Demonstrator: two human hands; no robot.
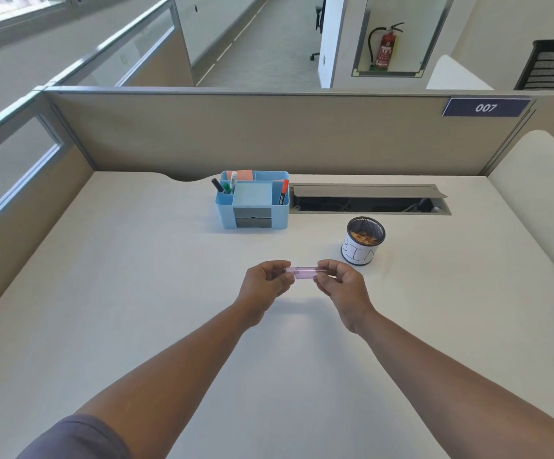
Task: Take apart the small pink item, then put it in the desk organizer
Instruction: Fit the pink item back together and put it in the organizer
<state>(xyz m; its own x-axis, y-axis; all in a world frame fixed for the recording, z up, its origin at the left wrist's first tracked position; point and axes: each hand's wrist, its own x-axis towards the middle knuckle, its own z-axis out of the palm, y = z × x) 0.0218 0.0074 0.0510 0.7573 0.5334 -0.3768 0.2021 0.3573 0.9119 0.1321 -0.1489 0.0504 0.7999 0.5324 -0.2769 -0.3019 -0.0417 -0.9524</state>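
A small translucent pink item (304, 272), a short tube-like piece, is held level a little above the white desk (103, 293). My left hand (265, 283) pinches its left end and my right hand (338, 286) pinches its right end. Both ends are hidden by fingers, so only the middle shows. The blue desk organizer (252, 220) stands farther back, centre-left, with markers, sticky notes and a light blue pad in its compartments and two grey drawers at its front.
A black mesh cup (363, 241) with a white paper label and orange bits inside stands just right of my right hand. Behind it lies an open cable tray (368, 200) in the desk. Beige partition walls close the back and left.
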